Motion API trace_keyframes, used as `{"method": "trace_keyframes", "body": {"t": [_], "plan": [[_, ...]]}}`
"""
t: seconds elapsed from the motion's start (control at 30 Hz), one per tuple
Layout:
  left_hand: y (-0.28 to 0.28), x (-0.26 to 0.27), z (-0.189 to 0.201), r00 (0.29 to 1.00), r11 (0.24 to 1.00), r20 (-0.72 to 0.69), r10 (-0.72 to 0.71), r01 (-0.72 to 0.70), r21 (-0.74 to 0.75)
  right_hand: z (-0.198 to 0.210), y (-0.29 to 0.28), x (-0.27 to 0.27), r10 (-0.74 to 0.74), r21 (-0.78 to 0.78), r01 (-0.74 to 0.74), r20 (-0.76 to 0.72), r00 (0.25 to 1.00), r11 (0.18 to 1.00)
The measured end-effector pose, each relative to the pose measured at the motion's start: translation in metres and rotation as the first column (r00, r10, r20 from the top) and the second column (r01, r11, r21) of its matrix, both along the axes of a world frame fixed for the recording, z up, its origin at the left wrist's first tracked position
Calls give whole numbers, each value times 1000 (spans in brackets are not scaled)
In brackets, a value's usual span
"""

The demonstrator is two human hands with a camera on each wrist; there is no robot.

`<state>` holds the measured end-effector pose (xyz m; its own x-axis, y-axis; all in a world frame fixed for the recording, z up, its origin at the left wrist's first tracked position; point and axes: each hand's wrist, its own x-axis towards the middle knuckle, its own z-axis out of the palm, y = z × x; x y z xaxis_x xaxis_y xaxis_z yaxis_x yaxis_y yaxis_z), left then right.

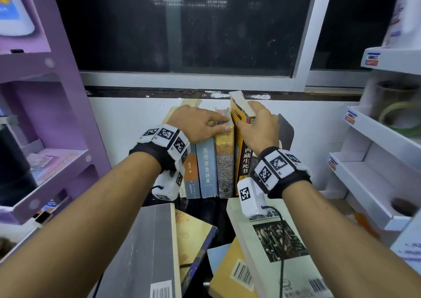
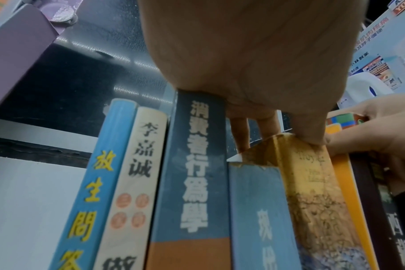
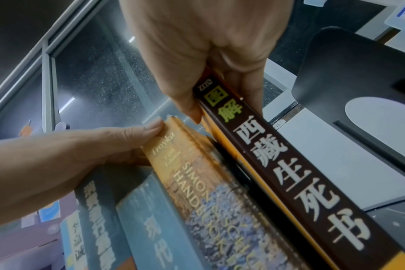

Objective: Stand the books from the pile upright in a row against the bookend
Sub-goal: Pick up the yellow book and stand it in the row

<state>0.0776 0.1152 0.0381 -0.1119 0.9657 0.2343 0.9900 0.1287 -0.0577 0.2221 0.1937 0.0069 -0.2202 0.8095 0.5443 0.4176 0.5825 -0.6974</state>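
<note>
Several books stand upright in a row (image 1: 206, 167) against the white back wall. A black bookend (image 1: 286, 131) stands to the right of the row, and it also shows in the right wrist view (image 3: 358, 73). My right hand (image 1: 247, 117) grips the top of a dark brown-spined book with a yellow cover (image 1: 245, 161), thumb on its left side, fingers on its right (image 3: 289, 173). It stands at the row's right end, tilted a little. My left hand (image 1: 225, 124) lies over the row's top and pinches the orange-spined book (image 1: 225, 156) beside it (image 2: 312, 182).
Several books of the pile lie flat in front: a grey one (image 1: 145, 240), a gold-covered one (image 1: 191, 236), a yellow one (image 1: 230, 268) and a cream one with a photo (image 1: 273, 240). A purple shelf unit (image 1: 45, 115) stands left, white shelves (image 1: 376, 161) right.
</note>
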Motion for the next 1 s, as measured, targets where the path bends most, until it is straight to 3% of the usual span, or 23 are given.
{"method": "trace_keyframes", "body": {"t": [0.3,0.57,0.7,1.0], "plan": [[-2,4,0,1000,1000,-11,10,-10,19,-3,9,-1,54,10,-55,81,995,998],[-5,5,3,1000,1000,-11,9,-9,-14,16,10,18,271,-186,-227,261,926,956],[-1,1,2,1000,999,-20,-11,10,-38,15,5,24,368,-237,-311,253,895,920],[-1,1,2,999,999,-33,-13,12,-30,7,3,24,383,-229,-341,177,907,912]]}}
